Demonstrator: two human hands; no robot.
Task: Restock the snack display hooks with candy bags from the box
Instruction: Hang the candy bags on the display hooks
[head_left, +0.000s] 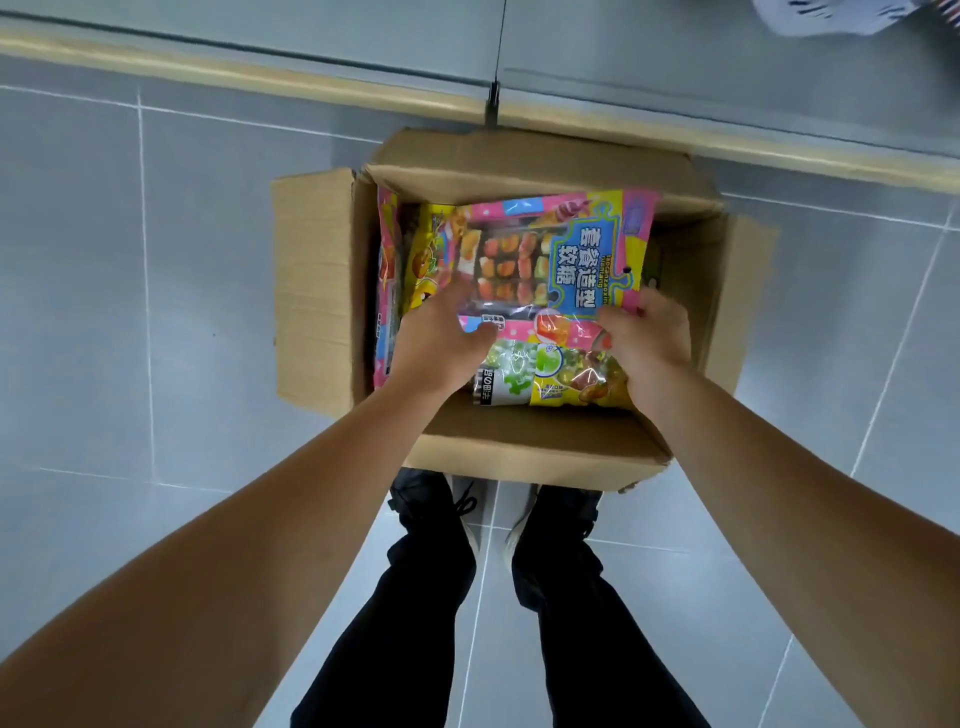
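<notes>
From the head view I am looking straight down into the open cardboard box (498, 431) on the tiled floor (130, 286), my shoes just behind it. My left hand (441, 343) and right hand (649, 343) each hold an edge of the pink candy bag (545, 249) lying on top of the pile, fingers curled round it. It is still inside the box, so I judge the restock barely begun; no display hooks appear here. More bags lie beneath, among them a green-and-yellow bag (550, 379). The top bag's blue panel carries large Chinese characters with small Latin lettering beside them, too fine to read surely.
</notes>
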